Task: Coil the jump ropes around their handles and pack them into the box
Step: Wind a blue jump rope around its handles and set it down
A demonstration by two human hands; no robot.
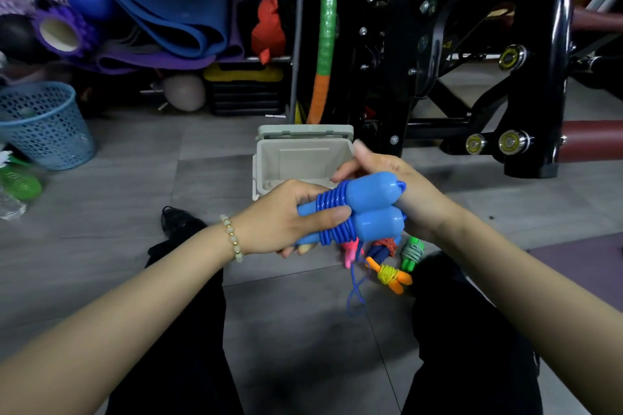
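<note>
One black exercise machine, bolted frame, stands at the far right on the grey tiled floor. One heap of folded blue mats sits far left, above a purple foam roller. One blue mesh basket stands upright at the left edge, well apart from your work. One beige box rests on the floor straight ahead of you, its lid tipped back and its mouth facing you; what can be seen of the inside holds no ropes. Two hands meet just in front of that box. Your left hand grips the narrow ends of the blue jump rope, thumb pressed flat across the coil. Your right hand curls behind the two fat handle caps, thumb raised, with a loop of cord crossing it; most of its fingers are hidden. The blue jump rope lies level between both hands, its two handles side by side, cord wound tightly round their necks, and a loose blue tail hangs down toward the floor. Four smaller coiled ropes lie on the floor under your right hand, outside the box: a pink one, a red-and-blue one, a green one and an orange one bound in yellow cord. One bead bracelet circles your left wrist.
</note>
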